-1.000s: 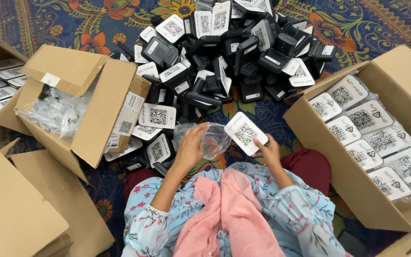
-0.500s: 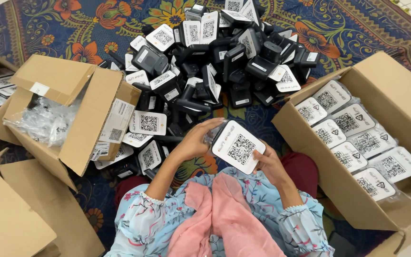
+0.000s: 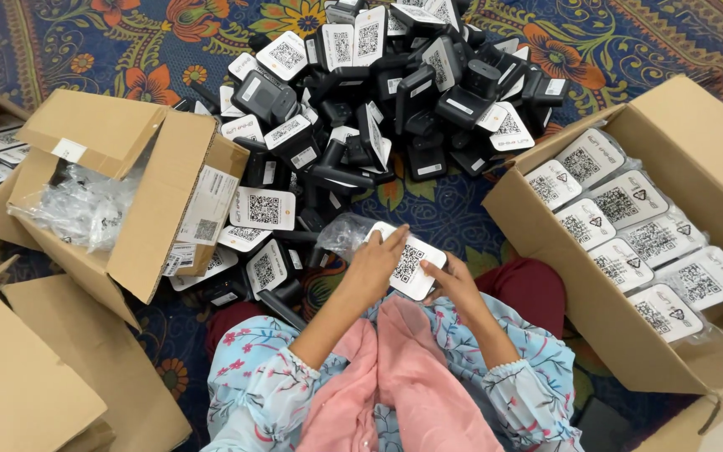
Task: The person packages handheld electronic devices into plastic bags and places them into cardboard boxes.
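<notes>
A: Both hands on one unit. Left hand (image 3: 376, 266) lies over the top edge of the white code-label device (image 3: 410, 266), fingers curled loosely on it, thumb underneath I think. Right hand (image 3: 455, 283) pinches the lower right corner, fingers closed on it.

B: Where's it sitting?

A: Held just above the lap, between the heap and the pink scarf (image 3: 395, 377). Clear plastic bag (image 3: 346, 234) is bunched at its upper left, touching it — can't tell if the device is partly inside or just beside it.

B: Risks?

A: My guess — the bag film is slick and crumpled, so the mouth could fold shut and the device snag on it. Grip is only at edges, so it could tip and slide out onto the carpet (image 3: 462, 209) or into the pile of black devices (image 3: 395, 100) and get mixed with unbagged ones. Also a loose corner hold may smudge or crease the label.

B: Look of the thing?

A: Flat white face, rounded corners, square black code pattern in the middle, dark body behind. Looks rigid, smooth, light. Same kind as the heap.

B: Around it?

A: Head view only. Open cardboard box (image 3: 562, 251) on the right holds bagged units in rows, faces up. Tipped box (image 3: 127, 167) on the left spills empty clear bags (image 3: 77, 209). More flattened cardboard (image 3: 18, 377) lower left.
</notes>
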